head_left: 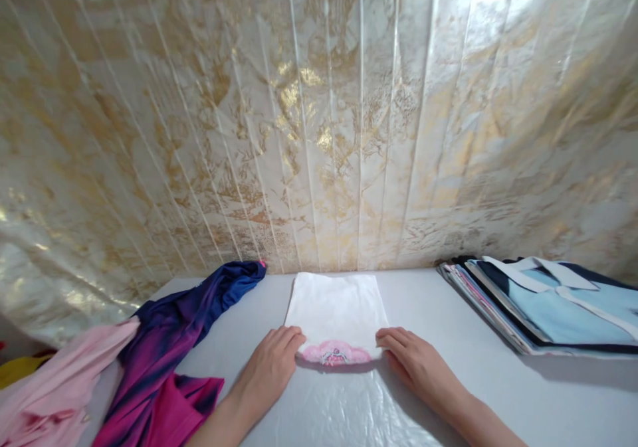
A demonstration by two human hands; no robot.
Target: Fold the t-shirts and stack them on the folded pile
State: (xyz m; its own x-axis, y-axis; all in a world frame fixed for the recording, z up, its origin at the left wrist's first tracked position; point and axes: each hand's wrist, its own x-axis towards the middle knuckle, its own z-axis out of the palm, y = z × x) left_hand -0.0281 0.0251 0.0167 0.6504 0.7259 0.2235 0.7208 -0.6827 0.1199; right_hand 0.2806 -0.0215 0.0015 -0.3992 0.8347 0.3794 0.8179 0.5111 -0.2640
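Note:
A white T-shirt [339,307], folded into a rough rectangle, lies in the middle of the table. Along its near edge runs a pink print with dark and silvery details. My left hand [274,360] grips the near left corner, fingers bent over the cloth and the thumb mostly hidden. At the near right corner my right hand [416,367] pinches the fabric in the same way. The near edge is stretched between both hands and seems slightly lifted, with a shadow beneath it.
To the right sits a stack of folded clothes [563,307], a light blue one with a white collar on top. Loose at left lie a purple and navy garment [164,347], a pink one [60,380] and something yellow [22,370]. Shiny gold-patterned sheeting [329,115] rises behind the pale table [498,400].

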